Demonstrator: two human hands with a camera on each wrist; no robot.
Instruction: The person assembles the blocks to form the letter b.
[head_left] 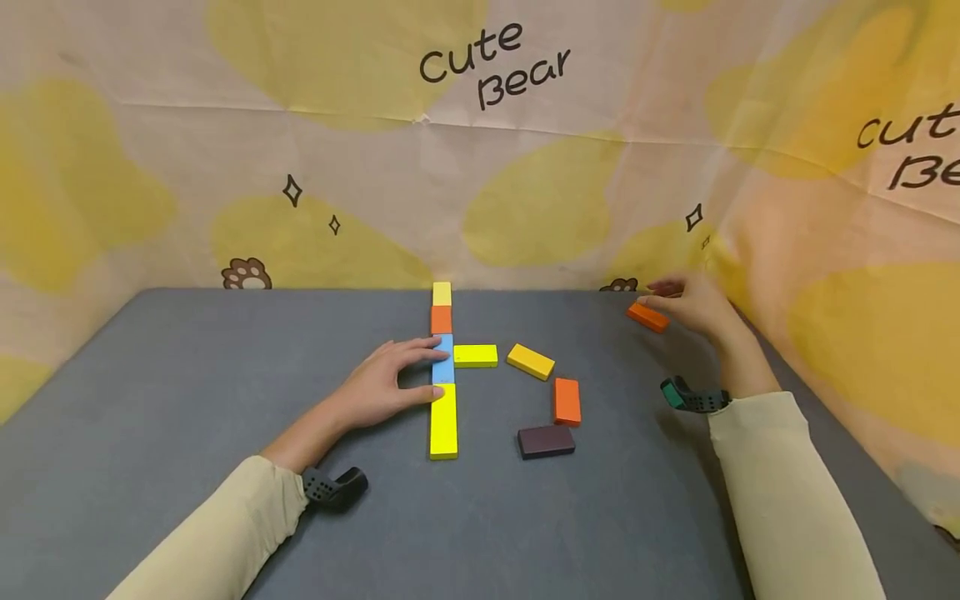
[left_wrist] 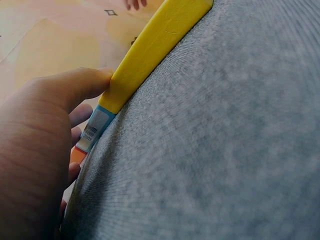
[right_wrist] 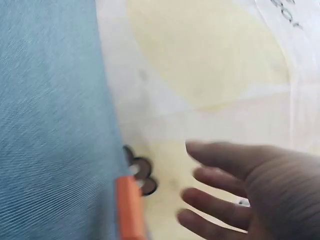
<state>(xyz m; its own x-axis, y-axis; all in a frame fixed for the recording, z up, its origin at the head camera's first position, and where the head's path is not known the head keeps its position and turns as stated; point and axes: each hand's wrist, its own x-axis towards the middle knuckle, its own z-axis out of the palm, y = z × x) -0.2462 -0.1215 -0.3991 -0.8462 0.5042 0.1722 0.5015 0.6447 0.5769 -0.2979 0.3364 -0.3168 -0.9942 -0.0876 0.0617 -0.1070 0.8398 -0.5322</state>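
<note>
A straight column of blocks runs down the middle of the table in the head view: a yellow block (head_left: 442,293) at the far end, an orange block (head_left: 441,319), a blue block (head_left: 443,372) and a long yellow block (head_left: 443,429). My left hand (head_left: 382,379) rests along its left side, fingertips on the blue block and thumb at the long yellow one. At the far right, my right hand (head_left: 701,308) is beside a separate orange block (head_left: 648,317). The right wrist view shows its fingers (right_wrist: 220,157) loosely extended, with a gap between them and that orange block (right_wrist: 129,207).
A lime-yellow block (head_left: 476,357) juts right from the blue one. Curving round beyond it are a golden-yellow block (head_left: 531,362), another orange block (head_left: 567,402) and a dark purple block (head_left: 546,442). A printed cloth (head_left: 360,150) stands behind the grey table (head_left: 225,367).
</note>
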